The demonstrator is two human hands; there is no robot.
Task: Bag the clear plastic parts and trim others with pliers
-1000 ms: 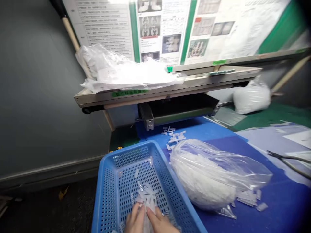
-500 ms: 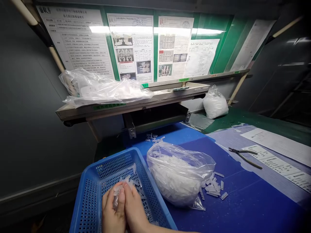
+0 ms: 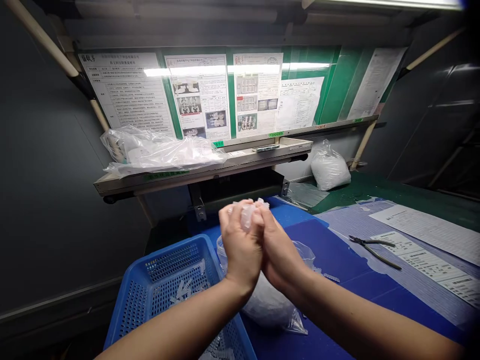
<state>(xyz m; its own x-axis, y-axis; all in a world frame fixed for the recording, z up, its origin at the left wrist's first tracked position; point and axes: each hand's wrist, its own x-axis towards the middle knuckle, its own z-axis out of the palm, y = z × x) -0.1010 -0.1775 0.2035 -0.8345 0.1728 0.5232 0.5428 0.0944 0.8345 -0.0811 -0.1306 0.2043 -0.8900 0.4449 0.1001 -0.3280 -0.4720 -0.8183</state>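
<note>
My left hand (image 3: 241, 245) and my right hand (image 3: 276, 240) are cupped together around a clump of clear plastic pieces (image 3: 247, 215), which pokes out over the fingers. Both hands are raised above a clear plastic bag (image 3: 268, 302) full of similar translucent pieces, and they hide its upper part. To the left, a blue perforated basket (image 3: 129, 300) holds more of these small clear strips (image 3: 183, 290) on its floor. A few loose strips (image 3: 330, 277) lie on the blue mat right of the bag.
Diagonal cutters (image 3: 375, 250) and printed label sheets (image 3: 423, 257) lie on the right. A shelf (image 3: 240, 160) crosses the back, with empty-looking plastic bags (image 3: 161, 152) on it. Another filled bag (image 3: 330, 167) stands at the back right. Papers (image 3: 200, 100) hang behind the shelf.
My joined hands have risen out of the basket and moved right, over the bag, still clasping plastic pieces. The view has tilted up slightly.
</note>
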